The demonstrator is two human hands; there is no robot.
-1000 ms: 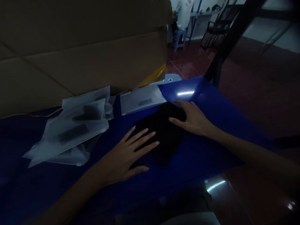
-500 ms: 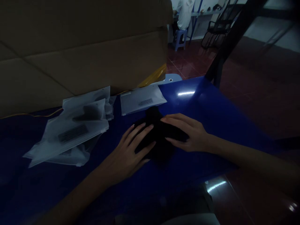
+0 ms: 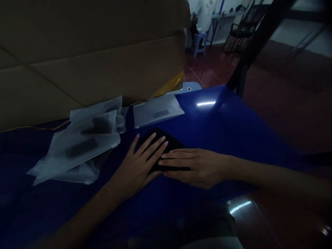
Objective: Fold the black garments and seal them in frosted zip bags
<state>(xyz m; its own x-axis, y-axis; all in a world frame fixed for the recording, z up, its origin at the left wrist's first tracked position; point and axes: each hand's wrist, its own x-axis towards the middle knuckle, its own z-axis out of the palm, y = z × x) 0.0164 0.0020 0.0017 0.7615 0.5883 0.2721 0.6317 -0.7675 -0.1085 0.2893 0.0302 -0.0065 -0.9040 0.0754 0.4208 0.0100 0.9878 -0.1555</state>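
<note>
1. Head view, the hands: the person's left hand (image 3: 137, 166) lies flat, palm down, with its fingers spread wide across a folded black cloth (image 3: 169, 143). The right hand (image 3: 197, 167) comes in from the right side, also flat and palm down, its fingers held close together over the cloth's near part. Neither hand is closed around anything; both simply lie open on top. The right fingertips sit just beside the left fingers.
2. Head view, the cloth: it lies flat on a blue table (image 3: 228, 131), mostly covered by both hands, and its straight folded edges show between them.
3. Head view, the things about it: a frosted plastic zip bag (image 3: 155, 110) lies just beyond the cloth. A loose pile of similar bags (image 3: 83, 145) lies to the left. Behind them stands a large cardboard box (image 3: 90, 58), with a yellow cable (image 3: 44, 128) running along the table beside it.
4. Head view, the background: past the table, on a red tile floor (image 3: 210, 69), a person in a white shirt (image 3: 203, 15) sits on a blue plastic stool (image 3: 199, 43).
</note>
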